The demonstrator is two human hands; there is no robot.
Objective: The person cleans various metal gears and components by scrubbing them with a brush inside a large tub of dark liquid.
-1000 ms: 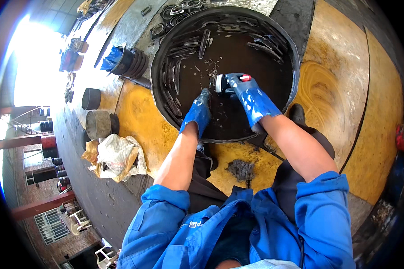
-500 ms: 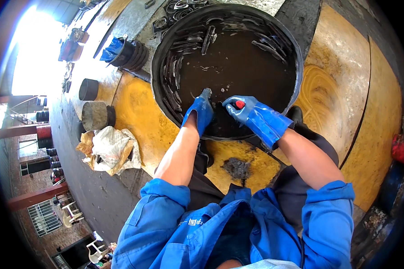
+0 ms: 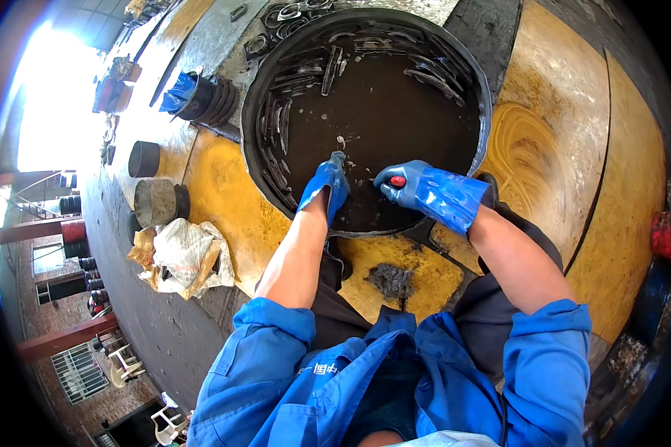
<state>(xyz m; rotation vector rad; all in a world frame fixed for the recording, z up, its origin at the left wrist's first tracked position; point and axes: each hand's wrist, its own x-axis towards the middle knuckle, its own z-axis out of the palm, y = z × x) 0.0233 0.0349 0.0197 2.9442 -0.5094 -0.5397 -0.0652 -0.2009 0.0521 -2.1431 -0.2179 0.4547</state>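
A wide round tub (image 3: 247,141) of dark liquid (image 3: 380,112) stands in front of me, with several curved, wet metal-looking pieces (image 3: 436,77) along its inner wall. Blue rubber gloves cover both my hands. My left hand (image 3: 326,185) reaches over the near part of the liquid, fingers closed together; whatever they grip is hidden. To its right, my right hand (image 3: 404,183) is closed round a tool whose red handle end (image 3: 397,182) shows by the thumb. The rest of that tool is covered by the glove or lost against the dark liquid.
Left of the tub lie a crumpled plastic bag (image 3: 183,253), short open cylinders (image 3: 155,203) and a dark ribbed container (image 3: 215,100) with blue material in it. Ring-shaped parts (image 3: 287,18) sit beyond the far rim. Stained yellow boards (image 3: 552,149) cover the floor.
The tub has shifted slightly left in view. My left hand has moved a little down and left, and my right hand has turned slightly, still holding the red-handled tool.
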